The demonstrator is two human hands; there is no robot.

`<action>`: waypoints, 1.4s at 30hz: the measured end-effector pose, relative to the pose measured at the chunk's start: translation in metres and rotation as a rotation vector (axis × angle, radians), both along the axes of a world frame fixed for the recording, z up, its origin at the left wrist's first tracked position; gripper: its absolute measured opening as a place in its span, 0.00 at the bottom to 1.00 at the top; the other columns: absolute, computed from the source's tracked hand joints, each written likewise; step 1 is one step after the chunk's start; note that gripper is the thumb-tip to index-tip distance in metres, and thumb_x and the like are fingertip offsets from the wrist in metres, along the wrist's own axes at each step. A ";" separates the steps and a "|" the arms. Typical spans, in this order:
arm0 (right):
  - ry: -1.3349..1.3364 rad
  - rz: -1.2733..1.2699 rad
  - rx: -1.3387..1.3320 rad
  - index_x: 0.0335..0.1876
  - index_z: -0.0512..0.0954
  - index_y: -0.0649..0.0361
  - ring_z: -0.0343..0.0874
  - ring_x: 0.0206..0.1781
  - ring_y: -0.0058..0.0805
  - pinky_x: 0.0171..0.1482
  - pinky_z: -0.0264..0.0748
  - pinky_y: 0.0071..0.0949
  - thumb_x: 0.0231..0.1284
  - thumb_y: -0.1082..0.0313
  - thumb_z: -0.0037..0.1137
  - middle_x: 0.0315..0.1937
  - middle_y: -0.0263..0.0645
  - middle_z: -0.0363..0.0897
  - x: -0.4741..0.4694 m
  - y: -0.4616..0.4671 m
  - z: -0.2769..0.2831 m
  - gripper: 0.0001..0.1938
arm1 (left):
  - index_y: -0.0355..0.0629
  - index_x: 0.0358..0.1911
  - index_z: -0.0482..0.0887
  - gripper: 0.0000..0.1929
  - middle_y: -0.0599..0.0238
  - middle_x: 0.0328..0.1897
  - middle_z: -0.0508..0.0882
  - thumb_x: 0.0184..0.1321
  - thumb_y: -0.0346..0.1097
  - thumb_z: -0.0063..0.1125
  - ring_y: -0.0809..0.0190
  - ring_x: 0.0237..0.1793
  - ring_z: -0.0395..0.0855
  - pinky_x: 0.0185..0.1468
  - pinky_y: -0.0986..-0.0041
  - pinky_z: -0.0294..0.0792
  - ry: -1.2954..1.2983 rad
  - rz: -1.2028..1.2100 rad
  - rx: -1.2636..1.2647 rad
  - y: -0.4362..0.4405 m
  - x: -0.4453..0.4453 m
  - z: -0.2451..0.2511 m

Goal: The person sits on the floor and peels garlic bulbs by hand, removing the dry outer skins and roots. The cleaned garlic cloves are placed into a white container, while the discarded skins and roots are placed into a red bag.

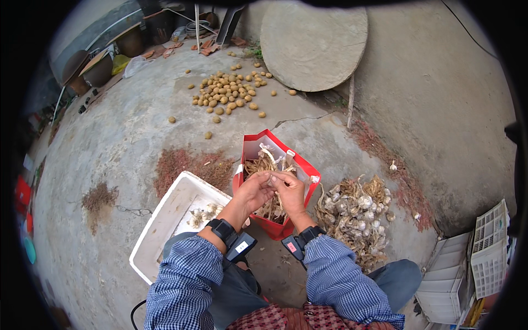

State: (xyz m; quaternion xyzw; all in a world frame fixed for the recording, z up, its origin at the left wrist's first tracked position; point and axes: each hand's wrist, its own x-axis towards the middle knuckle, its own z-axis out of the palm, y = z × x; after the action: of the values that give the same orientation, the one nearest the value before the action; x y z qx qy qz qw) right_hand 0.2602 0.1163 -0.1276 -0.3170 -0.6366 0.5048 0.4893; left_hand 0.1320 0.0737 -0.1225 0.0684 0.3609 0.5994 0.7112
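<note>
Both my hands meet over a red bag (303,163) that stands with its top spread, dry garlic stalks and husks (270,206) inside it. My left hand (255,190) and my right hand (290,190) touch at the fingertips, pinching a small pale piece, perhaps garlic; the fingers mostly hide it. To the left, a white foam box (159,225) holds several garlic bulbs (198,216). A heap of garlic with dried stalks (359,214) lies on the concrete to the right of the bag.
Potatoes (227,90) are spread on the concrete beyond the bag. A round slab (314,45) leans against the wall. White plastic crates (490,249) stand at the lower right. Reddish plant debris (192,167) lies behind the foam box. Dark pots (130,41) line the upper left.
</note>
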 end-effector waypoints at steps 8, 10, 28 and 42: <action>-0.258 -0.267 -0.384 0.33 0.79 0.66 0.77 0.29 0.18 0.34 0.74 0.20 0.57 0.69 0.59 0.26 0.36 0.81 0.016 0.020 -0.023 0.07 | 0.39 0.47 0.71 0.10 0.54 0.44 0.77 0.66 0.34 0.45 0.53 0.44 0.79 0.44 0.65 0.77 -0.060 0.074 -0.116 0.002 0.000 0.008; -0.082 -0.149 -0.223 0.36 0.79 0.65 0.76 0.30 0.18 0.35 0.74 0.19 0.55 0.70 0.60 0.28 0.35 0.80 0.017 0.017 -0.019 0.07 | 0.39 0.48 0.71 0.11 0.53 0.47 0.75 0.66 0.34 0.45 0.52 0.43 0.79 0.45 0.65 0.76 -0.046 0.070 -0.162 0.001 0.000 0.007; -1.001 0.006 0.576 0.35 0.82 0.60 0.79 0.39 0.46 0.45 0.71 0.43 0.50 0.72 0.51 0.30 0.45 0.80 0.041 0.017 -0.040 0.09 | 0.42 0.49 0.76 0.12 0.60 0.44 0.79 0.64 0.35 0.51 0.56 0.39 0.80 0.39 0.71 0.74 0.178 -0.113 -0.108 -0.004 -0.004 0.008; -0.985 -0.363 0.059 0.42 0.79 0.57 0.76 0.46 0.48 0.48 0.72 0.41 0.56 0.69 0.51 0.41 0.47 0.77 0.207 0.056 -0.072 0.10 | 0.51 0.35 0.74 0.07 0.72 0.20 0.68 0.57 0.43 0.52 0.65 0.22 0.64 0.32 0.68 0.57 0.660 0.472 -0.681 -0.049 -0.109 -0.103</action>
State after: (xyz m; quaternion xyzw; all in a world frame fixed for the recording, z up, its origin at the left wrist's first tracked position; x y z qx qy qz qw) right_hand 0.4676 0.1722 -0.1992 -0.6081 -0.7399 0.1851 0.2203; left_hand 0.0225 0.0251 -0.2253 -0.0646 0.7454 0.5385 0.3875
